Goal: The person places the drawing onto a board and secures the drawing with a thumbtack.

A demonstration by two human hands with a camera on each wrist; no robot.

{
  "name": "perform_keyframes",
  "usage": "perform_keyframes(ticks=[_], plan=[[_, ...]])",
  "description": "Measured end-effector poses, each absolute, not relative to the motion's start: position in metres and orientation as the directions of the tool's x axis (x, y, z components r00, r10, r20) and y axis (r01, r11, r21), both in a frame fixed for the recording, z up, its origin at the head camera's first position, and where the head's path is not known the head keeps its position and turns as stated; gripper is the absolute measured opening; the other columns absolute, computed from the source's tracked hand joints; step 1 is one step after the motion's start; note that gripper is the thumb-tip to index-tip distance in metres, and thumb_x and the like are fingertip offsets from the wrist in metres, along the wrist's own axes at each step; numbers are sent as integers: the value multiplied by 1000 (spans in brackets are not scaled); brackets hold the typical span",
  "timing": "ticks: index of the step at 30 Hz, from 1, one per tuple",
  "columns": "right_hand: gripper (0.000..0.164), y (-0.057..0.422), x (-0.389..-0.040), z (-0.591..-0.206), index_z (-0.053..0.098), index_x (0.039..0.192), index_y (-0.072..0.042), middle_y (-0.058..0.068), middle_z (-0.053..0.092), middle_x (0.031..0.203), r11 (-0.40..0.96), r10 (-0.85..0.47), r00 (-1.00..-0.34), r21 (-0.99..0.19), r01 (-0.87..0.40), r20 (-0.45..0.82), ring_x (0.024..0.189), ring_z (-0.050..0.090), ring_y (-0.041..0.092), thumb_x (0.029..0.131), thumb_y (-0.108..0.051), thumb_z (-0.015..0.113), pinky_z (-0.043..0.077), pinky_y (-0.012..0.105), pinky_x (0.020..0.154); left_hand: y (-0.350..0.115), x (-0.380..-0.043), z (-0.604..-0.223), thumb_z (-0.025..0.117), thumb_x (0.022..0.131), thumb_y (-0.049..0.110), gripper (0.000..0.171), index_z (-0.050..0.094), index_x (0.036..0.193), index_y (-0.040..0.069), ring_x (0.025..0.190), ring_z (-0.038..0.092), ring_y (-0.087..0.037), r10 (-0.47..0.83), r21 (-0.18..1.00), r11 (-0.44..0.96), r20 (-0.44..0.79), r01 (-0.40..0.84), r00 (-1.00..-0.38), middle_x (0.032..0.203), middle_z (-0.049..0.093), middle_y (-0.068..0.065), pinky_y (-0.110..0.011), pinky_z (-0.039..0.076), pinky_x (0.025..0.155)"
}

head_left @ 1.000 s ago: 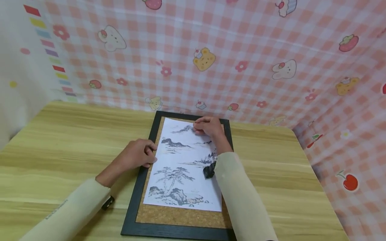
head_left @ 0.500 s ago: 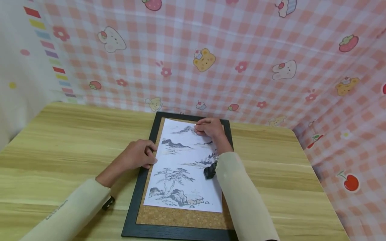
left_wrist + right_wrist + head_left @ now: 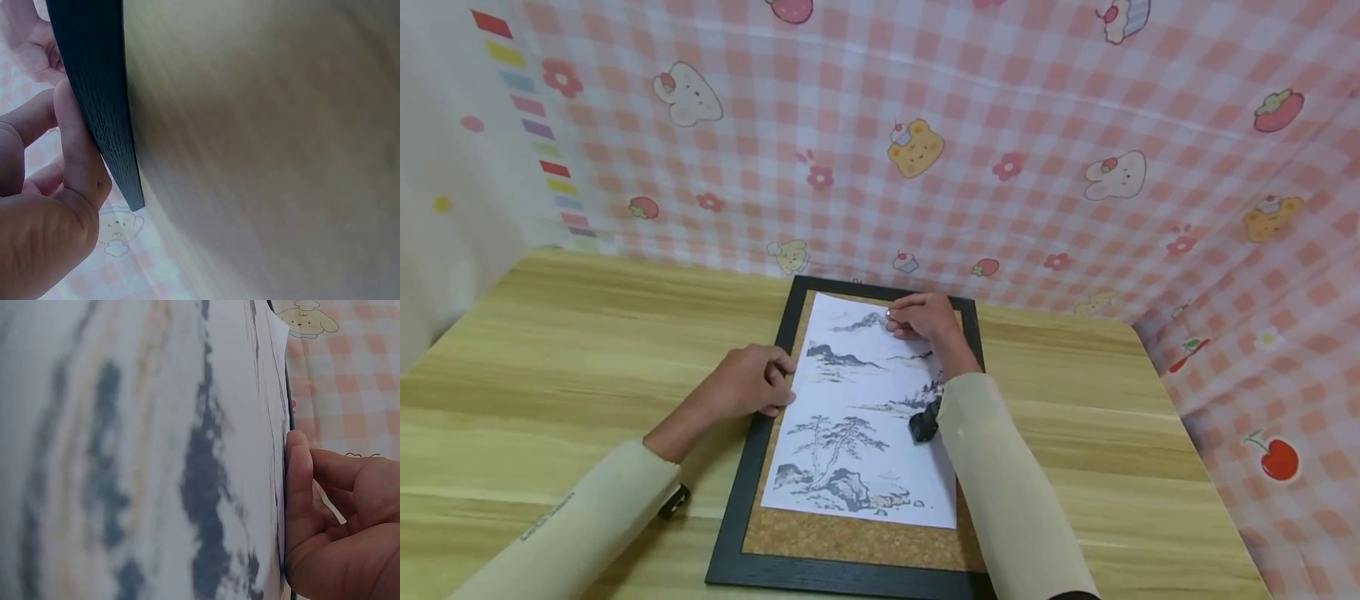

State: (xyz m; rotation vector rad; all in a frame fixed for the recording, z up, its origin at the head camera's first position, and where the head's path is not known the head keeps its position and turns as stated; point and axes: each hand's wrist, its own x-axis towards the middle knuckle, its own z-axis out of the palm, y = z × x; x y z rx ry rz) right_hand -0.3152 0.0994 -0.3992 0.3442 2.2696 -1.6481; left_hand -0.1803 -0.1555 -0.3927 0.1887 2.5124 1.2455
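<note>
Nearest us, we see a pale left sleeve (image 3: pixel 580 517) leading up to the left hand (image 3: pixel 748 382), with a small black device (image 3: pixel 673 502) at its cuff. To the right of that hand and toward us, the black frame (image 3: pixel 842 570) lies on the wooden table (image 3: pixel 1090 433), and inside it a strip of cork (image 3: pixel 820 534) shows. Just beyond the strip, the printed paper sheet (image 3: pixel 831 392) lies on the cork, directly right of the left hand, its ink trees and rocks nearer us than that hand. We find the left hand's fingers bent and slightly apart, the tips resting at the sheet's left edge and the frame's side. Farther off, the right hand (image 3: pixel 925 321) rests at the sheet's upper right, thumb and fingers drawn narrowly together; whether they pinch something tiny, we cannot tell. Its sleeve (image 3: pixel 1011 483) comes back toward us over the frame's right side. Beyond both hands, we see pink checked cloth (image 3: pixel 820 100) printed with bears and strawberries.
</note>
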Motion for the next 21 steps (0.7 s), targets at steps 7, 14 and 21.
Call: perform_keyframes(ticks=[7,14,21], plan=[[15,97,-316,-398,71,98,-7,7,70,77,340,-1,-917,-863,375,-399,62,67,13,83,-10,70,57,27,59,-157,-178,-391,66,83,3,36,55,116,-4,60,65,-14,258,797,604,-232,-31,-938,81,65,-10,-29,56,62],[15,97,-314,-396,72,96,-9,4,67,71,410,-6,-920,-840,355,-391,56,61,11,83,-14,71,50,25,49,-157,-177,-393,66,83,4,35,56,115,-3,60,65,-13,262,794,608,-224,-20,-939,80,65,-9,-28,55,63],[13,98,-316,-394,73,94,-7,6,67,71,377,-13,-920,-854,358,-392,54,57,13,82,-12,72,49,25,49,-157,-179,-392,66,83,4,35,56,115,-4,60,65,-13,267,792,610,-214,-7,-940,80,66,-9,-28,55,63]])
